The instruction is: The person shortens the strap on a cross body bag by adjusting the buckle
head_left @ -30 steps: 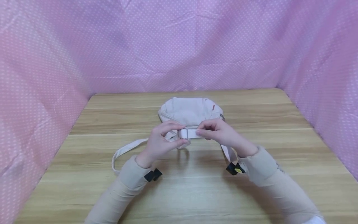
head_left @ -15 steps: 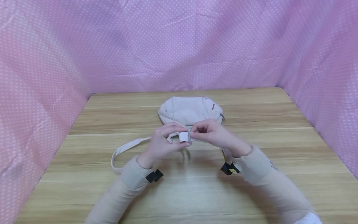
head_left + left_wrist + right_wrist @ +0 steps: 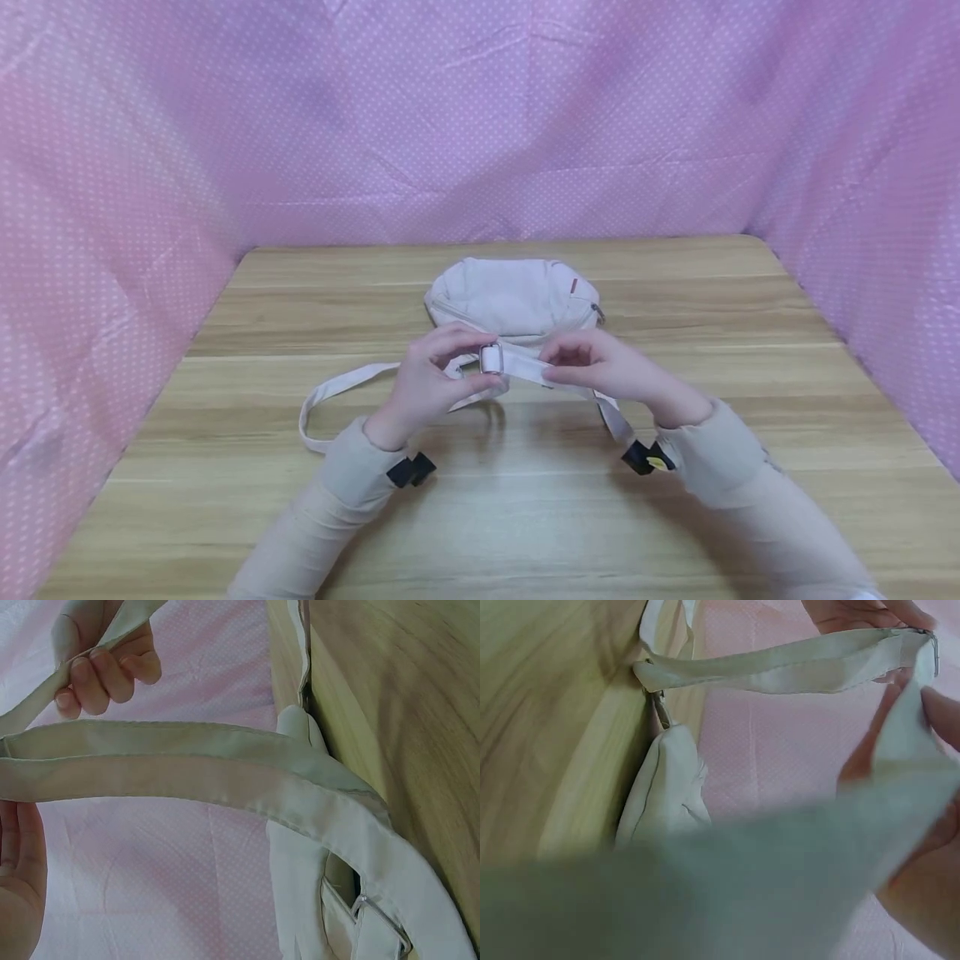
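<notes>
Left hand [image 3: 435, 375]: holds the metal buckle [image 3: 501, 358] between thumb and fingers
Right hand [image 3: 603, 364]: pinches the pale strap [image 3: 525, 367] to the buckle's right
Bag [image 3: 502, 296]: pale, lying beyond the hands, small red tag [image 3: 573, 286] toward its right end
Surface [image 3: 480, 517]: wood-grained
Cloth [image 3: 480, 125]: pink, white-dotted, behind and at both sides

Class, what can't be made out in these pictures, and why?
- Head view: any lettering on the red rectangular tag; too small.
- Head view: part of the flat, off-white fabric strap; hidden behind the left hand.
- Left wrist view: most of the held silver rectangular metal buckle; cut off by the left edge.
- Right wrist view: the strap's nearest stretch; blurred, close to the camera.
</notes>
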